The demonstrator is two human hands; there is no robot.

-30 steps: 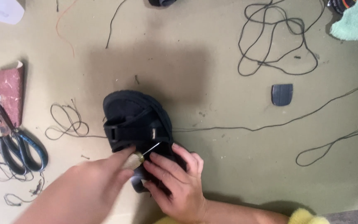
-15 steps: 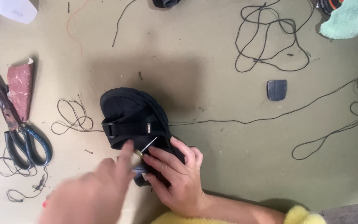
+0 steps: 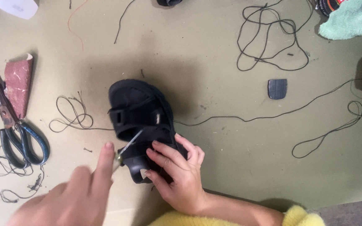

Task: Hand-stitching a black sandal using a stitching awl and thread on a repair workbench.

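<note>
So here a black strappy rubber sandal [image 3: 141, 121] sits roughly in the middle of an olive-green work surface [image 3: 214, 62], heel end toward the person. The right hand [image 3: 179, 178] is clamped on the heel part: fingers slightly spread and curled over the sole, thumb tucked under near the edge, so it's gripping the sandal firmly. A fuzzy yellow sleeve [image 3: 239, 217] shows at the wrist.

The left hand [image 3: 70, 196] comes in from the bottom left, a bit blurred. Its index finger sticks out straight, and it's holding a thin metal awl-like needle tool [image 3: 126, 148] whose tip points in at the sandal's back strap. I can't tell exactly how the other fingers pinch the handle because the hand hides it.

A long black thread [image 3: 273, 115] runs from the sandal off to the right and loops there, and on the left side it ends in a small tangle [image 3: 70, 115]. Another loose bundle of black cord [image 3: 269, 37] lies at the top.

Over on the left edge: scissors with dark teal handles [image 3: 15, 134], and just beside them a folded piece of reddish-brown sandpaper [image 3: 18, 81]. A small dark rubber heel piece [image 3: 277, 88] lies well apart to the right, and a mint-green cloth [image 3: 350, 19] sits in the top right corner.
</note>
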